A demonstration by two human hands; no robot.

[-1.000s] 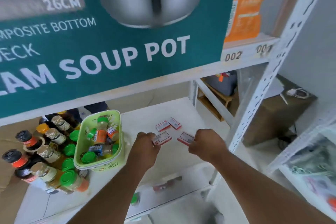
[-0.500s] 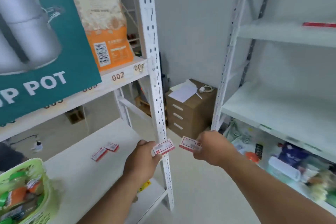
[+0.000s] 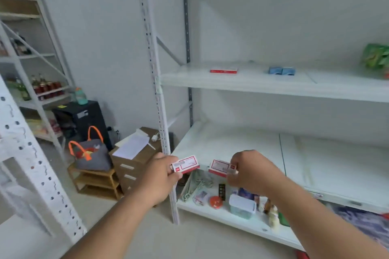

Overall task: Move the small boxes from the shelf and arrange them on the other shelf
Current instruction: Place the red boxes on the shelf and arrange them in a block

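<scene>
Two small red-and-white boxes are in the air, one per hand. The left box sits pinched at its near end between thumb and fingers of the left hand, printed face up, its free end poking out ahead of the grip. The right box is nipped the same way by the right hand, its free end pointing across toward the other box; the two stay just apart, not touching. Holding them by one end likely leaves the far ends clear to land first. Just beyond both grips lies the bare middle shelf, and higher, well above the hands, the upper shelf carries a matching red box with two blue boxes to its right. That looks like the growing row, so the judgement is that these two belong beside it. Below the grips, a lower shelf holds clutter, a poor landing spot.
</scene>
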